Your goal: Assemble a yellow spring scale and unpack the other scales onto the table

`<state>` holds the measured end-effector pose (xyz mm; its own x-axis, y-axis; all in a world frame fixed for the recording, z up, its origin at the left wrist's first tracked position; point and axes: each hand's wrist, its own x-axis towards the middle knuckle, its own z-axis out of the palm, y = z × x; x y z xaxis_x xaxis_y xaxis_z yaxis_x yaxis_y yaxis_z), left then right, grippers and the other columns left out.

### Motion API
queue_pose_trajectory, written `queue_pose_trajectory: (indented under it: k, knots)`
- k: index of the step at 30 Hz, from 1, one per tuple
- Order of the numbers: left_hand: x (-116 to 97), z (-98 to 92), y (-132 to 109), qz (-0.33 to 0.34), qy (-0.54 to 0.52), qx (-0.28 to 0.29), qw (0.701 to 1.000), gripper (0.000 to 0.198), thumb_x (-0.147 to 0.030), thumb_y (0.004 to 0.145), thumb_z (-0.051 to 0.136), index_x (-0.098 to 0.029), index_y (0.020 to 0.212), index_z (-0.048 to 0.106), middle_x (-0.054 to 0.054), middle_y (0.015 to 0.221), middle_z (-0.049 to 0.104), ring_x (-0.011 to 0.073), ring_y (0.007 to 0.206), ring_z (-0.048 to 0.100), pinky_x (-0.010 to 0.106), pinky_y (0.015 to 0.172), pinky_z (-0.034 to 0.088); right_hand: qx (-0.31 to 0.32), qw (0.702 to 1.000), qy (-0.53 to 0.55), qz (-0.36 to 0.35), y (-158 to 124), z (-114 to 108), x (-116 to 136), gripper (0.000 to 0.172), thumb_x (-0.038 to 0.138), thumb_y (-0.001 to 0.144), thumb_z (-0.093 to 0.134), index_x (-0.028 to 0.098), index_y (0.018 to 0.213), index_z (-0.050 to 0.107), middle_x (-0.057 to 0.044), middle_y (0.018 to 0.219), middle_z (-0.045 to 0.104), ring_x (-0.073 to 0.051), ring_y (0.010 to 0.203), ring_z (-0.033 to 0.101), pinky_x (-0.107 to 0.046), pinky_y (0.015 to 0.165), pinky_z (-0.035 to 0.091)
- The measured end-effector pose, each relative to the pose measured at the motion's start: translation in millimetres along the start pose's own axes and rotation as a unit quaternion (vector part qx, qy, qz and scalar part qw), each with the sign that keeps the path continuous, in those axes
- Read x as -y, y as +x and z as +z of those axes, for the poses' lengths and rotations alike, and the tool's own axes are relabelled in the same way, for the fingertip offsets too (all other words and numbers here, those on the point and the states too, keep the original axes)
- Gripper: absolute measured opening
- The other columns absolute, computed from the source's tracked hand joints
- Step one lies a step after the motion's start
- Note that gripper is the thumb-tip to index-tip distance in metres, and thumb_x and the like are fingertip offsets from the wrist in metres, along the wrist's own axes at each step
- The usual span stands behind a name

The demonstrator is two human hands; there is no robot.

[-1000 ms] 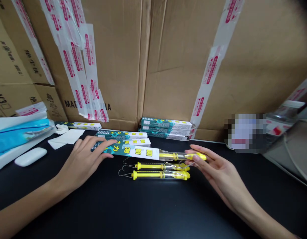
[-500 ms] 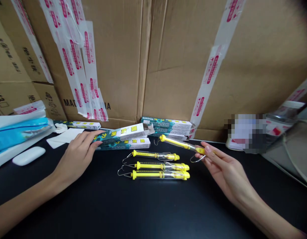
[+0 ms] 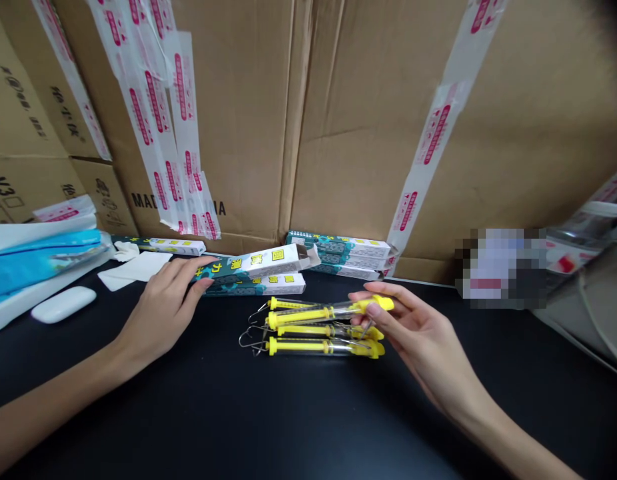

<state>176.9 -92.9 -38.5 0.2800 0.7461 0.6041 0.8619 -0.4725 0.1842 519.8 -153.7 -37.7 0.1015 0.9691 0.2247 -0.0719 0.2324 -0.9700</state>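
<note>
Between the thumb and fingers of my right hand [image 3: 413,327] is a yellow and clear tubular spring scale [image 3: 308,315], its hook end pointing left. It hangs just over three similar spring scales lying side by side on the black table; the lowest spring scale [image 3: 308,347] shows most fully, the others are partly covered. My left hand [image 3: 168,300] grips a green and white cardboard box [image 3: 258,263] by its left end. The box's right end flap stands open. Under it lies another such box [image 3: 278,285].
A stack of similar boxes [image 3: 338,250] rests against the large cardboard wall [image 3: 238,120]. At the left are a white oval case [image 3: 63,305], white paper [image 3: 141,267] and a blue packet [image 3: 43,257]. A clear jar [image 3: 583,233] stands far right, near a blurred patch.
My right hand has moved left and down, bringing the spring scale from the right to over the three on the table. My left hand still holds the box in about the same place.
</note>
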Motion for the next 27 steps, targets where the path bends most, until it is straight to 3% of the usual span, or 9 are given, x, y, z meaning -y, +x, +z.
queue_pose_trajectory:
  k: [10, 15, 18, 22, 27]
  knots:
    - [-3, -2.7, -1, -0.002, -0.006, 0.005, 1.000, 0.042, -0.046, 0.104, 0.036, -0.022, 0.132, 0.055, 0.009, 0.120, 0.062, 0.0311, 0.115, 0.057, 0.049, 0.100, 0.043, -0.025, 0.990, -0.112, -0.081, 9, -19, 1, 0.041, 0.044, 0.075, 0.083, 0.022, 0.104, 0.064, -0.007, 0.094, 0.076, -0.019, 0.077, 0.073, -0.029, 0.068, 0.063]
    - [-5, -2.3, -2, 0.010, 0.003, 0.007, 1.000, 0.041, -0.046, 0.104, 0.037, -0.025, 0.134, 0.054, 0.009, 0.121, 0.062, 0.0310, 0.116, 0.056, 0.049, 0.100, 0.043, 0.011, 0.977, -0.177, -0.116, 13, -30, -9, 0.035, 0.041, 0.076, 0.083, 0.022, 0.100, 0.066, -0.007, 0.097, 0.076, -0.023, 0.093, 0.074, -0.035, 0.086, 0.062]
    - [-5, -2.2, -2, 0.013, 0.004, 0.010, 1.000, 0.041, -0.045, 0.104, 0.037, -0.026, 0.136, 0.053, 0.009, 0.123, 0.062, 0.0305, 0.116, 0.056, 0.049, 0.101, 0.042, 0.026, 0.970, -0.208, -0.125, 14, -33, -14, 0.031, 0.041, 0.080, 0.080, 0.022, 0.100, 0.067, -0.007, 0.101, 0.075, -0.023, 0.094, 0.074, -0.037, 0.089, 0.062]
    - [-5, -1.8, -2, 0.016, 0.001, 0.010, 1.000, 0.041, -0.046, 0.104, 0.038, -0.025, 0.136, 0.054, 0.009, 0.122, 0.062, 0.0307, 0.115, 0.056, 0.049, 0.100, 0.043, 0.039, 0.955, -0.260, -0.134, 13, -32, -16, 0.030, 0.044, 0.082, 0.077, 0.022, 0.100, 0.068, -0.007, 0.100, 0.076, -0.025, 0.092, 0.075, -0.039, 0.086, 0.063]
    - [-4, -2.1, -2, 0.033, 0.007, 0.009, 0.999, 0.041, -0.045, 0.105, 0.037, -0.023, 0.136, 0.053, 0.010, 0.120, 0.061, 0.0311, 0.114, 0.055, 0.049, 0.098, 0.042, 0.060, 0.914, -0.364, -0.165, 8, -28, -14, 0.022, 0.041, 0.087, 0.072, 0.025, 0.102, 0.071, -0.004, 0.101, 0.077, -0.024, 0.091, 0.074, -0.032, 0.075, 0.063]
